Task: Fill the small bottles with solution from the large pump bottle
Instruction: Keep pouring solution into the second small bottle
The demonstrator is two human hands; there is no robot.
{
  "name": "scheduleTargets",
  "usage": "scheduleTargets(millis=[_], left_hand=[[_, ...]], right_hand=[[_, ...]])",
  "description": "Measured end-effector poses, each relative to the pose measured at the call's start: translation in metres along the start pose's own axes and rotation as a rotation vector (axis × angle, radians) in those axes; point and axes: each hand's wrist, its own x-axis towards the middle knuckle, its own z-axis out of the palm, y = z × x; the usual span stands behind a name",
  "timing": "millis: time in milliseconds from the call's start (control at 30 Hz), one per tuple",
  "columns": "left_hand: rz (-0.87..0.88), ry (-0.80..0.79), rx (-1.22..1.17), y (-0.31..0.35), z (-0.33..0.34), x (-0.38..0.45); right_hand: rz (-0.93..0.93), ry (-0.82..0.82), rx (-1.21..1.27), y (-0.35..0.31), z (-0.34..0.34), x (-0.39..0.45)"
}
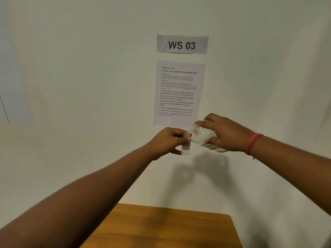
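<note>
My left hand [170,141] grips a small clear bottle [186,148] upright, uncapped, with a small label on its side. My right hand [223,134] holds the large clear bottle [202,136] tilted on its side, its open threaded mouth pointing left and sitting just above and to the right of the small bottle's mouth. No pump or cap is on the large bottle. Both bottles are held up in the air in front of the wall, well above the table. A red thread band circles my right wrist.
A wooden table [170,228] shows at the bottom of the view. On the white wall hang a "WS 03" sign [182,44] and a printed instruction sheet [178,93] just behind the hands.
</note>
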Motion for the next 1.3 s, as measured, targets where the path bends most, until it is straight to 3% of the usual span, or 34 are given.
scheduleTargets(millis=[267, 533, 900, 1300], left_hand=[[-0.101, 0.03, -0.008, -0.057, 0.014, -0.036], [-0.223, -0.002, 0.106, -0.146, 0.04, -0.113], [-0.449, -0.121, 0.204, -0.273, 0.103, -0.244], [-0.601, -0.281, 0.299, -0.345, 0.162, -0.308]], right_hand=[[0.157, 0.133, 0.35, 0.009, 0.091, -0.033], [0.316, 0.048, 0.668, -0.022, 0.208, -0.079], [0.437, -0.204, 0.716, -0.067, 0.343, -0.119], [0.455, -0.269, 0.736, -0.087, 0.392, -0.143]])
